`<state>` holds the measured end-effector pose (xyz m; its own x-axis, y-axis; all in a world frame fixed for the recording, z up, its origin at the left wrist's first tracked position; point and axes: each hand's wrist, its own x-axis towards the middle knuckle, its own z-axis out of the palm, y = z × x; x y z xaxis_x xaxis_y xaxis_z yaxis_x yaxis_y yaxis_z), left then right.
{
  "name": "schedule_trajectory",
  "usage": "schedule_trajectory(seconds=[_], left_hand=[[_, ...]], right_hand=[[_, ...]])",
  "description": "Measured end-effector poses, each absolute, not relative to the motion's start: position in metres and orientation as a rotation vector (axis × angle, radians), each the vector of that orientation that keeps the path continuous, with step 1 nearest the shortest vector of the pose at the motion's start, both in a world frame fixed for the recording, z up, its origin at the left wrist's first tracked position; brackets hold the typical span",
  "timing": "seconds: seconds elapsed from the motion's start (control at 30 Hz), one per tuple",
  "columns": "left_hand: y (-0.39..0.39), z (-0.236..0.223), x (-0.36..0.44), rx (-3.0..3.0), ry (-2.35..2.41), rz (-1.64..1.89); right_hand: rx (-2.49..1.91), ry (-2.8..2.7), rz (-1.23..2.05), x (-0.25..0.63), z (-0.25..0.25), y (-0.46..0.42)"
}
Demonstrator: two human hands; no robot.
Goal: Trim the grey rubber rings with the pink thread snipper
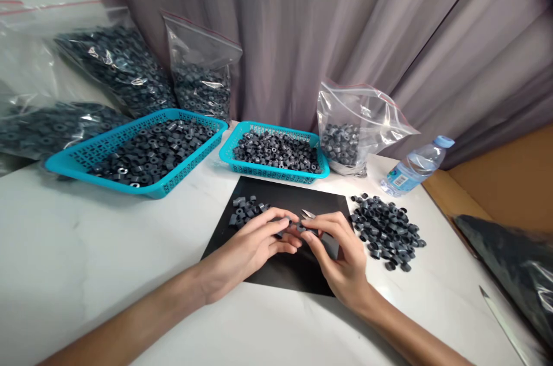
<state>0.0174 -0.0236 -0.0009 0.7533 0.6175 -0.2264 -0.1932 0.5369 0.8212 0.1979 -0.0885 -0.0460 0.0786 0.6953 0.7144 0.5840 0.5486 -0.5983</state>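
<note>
Near the middle of the view, the left hand point(254, 242) and right hand point(341, 256) meet over a black mat point(285, 271) on the white surface point(108, 251). The left grip pinches a small grey ring point(294, 226); the right grip closes on a metal blade tool point(307, 214) touching it. At 3 o'clock lies a loose ring heap point(386, 230), at 11 o'clock a smaller cluster point(246, 208). Farther, at 12 o'clock, two teal baskets point(276, 154) and bags point(345, 135) hold rings.

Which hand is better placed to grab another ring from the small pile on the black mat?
Left. The left hand lies right beside the small pile; the right hand holds the cutter.
</note>
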Motion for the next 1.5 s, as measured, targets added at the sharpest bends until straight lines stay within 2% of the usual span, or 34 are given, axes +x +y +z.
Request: schedule_trajectory(seconds=[0.83,1.33,1.5], left_hand=[[-0.023,0.006,0.021,0.764,0.456,0.487],[-0.026,-0.002,0.021,0.728,0.585,0.522],[-0.027,-0.003,0.02,0.755,0.622,0.513]], right_hand=[[-1.112,-1.721,0.143,0.199,-0.044,-0.087],[-1.147,-1.749,0.095,0.197,-0.04,-0.089],[-1.177,-1.726,0.167,0.199,-0.039,-0.089]])
